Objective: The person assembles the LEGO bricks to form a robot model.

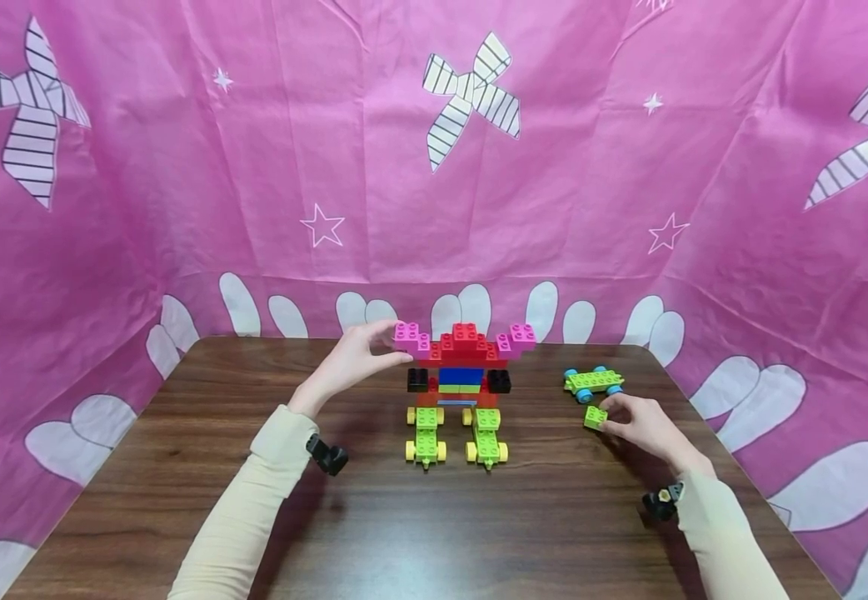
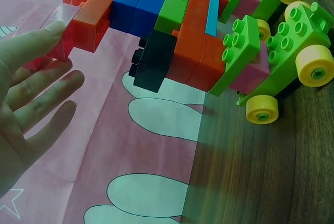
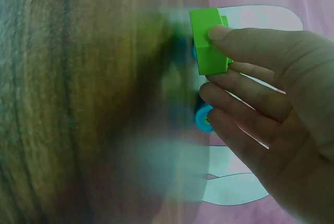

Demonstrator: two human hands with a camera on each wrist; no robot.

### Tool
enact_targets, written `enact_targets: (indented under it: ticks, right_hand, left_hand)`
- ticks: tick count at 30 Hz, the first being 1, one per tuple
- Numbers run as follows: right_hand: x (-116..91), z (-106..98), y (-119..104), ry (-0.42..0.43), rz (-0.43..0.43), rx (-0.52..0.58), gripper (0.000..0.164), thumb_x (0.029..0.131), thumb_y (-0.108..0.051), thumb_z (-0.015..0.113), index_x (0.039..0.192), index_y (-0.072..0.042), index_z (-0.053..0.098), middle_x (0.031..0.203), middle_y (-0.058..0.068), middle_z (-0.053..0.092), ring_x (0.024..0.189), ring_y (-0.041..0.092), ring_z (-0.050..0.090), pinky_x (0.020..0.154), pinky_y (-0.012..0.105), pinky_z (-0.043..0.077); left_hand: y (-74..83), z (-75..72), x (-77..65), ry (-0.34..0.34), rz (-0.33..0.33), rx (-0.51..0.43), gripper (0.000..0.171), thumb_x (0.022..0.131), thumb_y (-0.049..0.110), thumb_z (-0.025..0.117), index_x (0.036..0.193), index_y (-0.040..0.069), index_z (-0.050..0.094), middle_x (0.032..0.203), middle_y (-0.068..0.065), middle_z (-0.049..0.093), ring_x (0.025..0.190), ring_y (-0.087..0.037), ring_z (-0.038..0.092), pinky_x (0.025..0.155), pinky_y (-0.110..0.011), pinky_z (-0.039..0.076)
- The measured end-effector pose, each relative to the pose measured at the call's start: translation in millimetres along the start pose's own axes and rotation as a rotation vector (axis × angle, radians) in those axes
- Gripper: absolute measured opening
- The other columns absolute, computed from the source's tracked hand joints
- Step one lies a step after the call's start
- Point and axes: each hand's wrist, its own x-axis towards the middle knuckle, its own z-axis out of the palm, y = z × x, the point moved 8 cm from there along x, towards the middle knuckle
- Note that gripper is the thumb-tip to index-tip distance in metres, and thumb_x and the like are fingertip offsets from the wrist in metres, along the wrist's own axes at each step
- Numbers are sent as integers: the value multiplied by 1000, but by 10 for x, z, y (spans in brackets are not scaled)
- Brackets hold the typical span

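A figure built of toy bricks stands upright on the table, with a red body (image 1: pixel 462 357), a blue middle (image 1: pixel 460 377), black side bricks and lime green feet on yellow wheels (image 1: pixel 499 452). My left hand (image 1: pixel 359 354) holds the pink brick (image 1: pixel 406 333) at the end of its left arm; the thumb lies on one face, with fingers behind it in the left wrist view. Off to the right, my right hand (image 1: pixel 644 425) pinches a small lime green brick (image 3: pixel 209 44) between thumb and fingers. Its other fingers hang below the brick, bent a little.
Just behind the right hand lies a lime green wheeled base (image 1: pixel 594 382) with blue wheels. The brown wooden table (image 1: pixel 419 533) ends at a pink patterned cloth (image 1: pixel 374 183) at the back and sides. A black camera sits on each wrist.
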Motion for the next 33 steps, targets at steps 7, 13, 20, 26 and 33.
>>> enact_targets:
  ticks: [7,13,20,26,33]
  right_hand:
    - [14,-182,-216,86,-85,-41,21,78,-20,75,95,-9,67,88,3,71,79,10,65,68,23,52]
    - [70,-349,-406,142,-158,-79,21,78,-22,75,95,-12,67,88,2,72,80,13,67,68,25,53]
    - [160,-636,-696,226,-223,-105,22,77,-19,77,95,-13,68,85,0,71,77,9,64,69,21,52]
    - [208,-806,-892,248,-232,-114,23,77,-19,77,97,-11,68,88,0,71,79,3,61,72,16,51]
    - [281,-975,-1082,266,-237,-53,26,77,-16,77,100,-11,67,89,1,72,82,20,70,74,1,44]
  left_hand:
    - [9,-8,-8,6,4,12,45,78,34,75,118,19,60,100,0,71,92,-14,68,91,-39,53]
    - [5,1,-6,-4,-11,-5,43,78,36,75,116,21,61,100,1,70,92,-13,67,90,-36,53]
    - [1,-1,-6,5,-7,0,44,79,34,74,117,20,60,100,1,70,92,-12,68,90,-36,53]
    - [-16,2,-8,8,-20,-9,44,78,35,74,118,20,60,101,1,70,93,-13,67,91,-35,53]
    - [-9,3,-17,7,-11,-4,45,78,35,74,118,20,60,101,0,71,93,-14,68,91,-39,53]
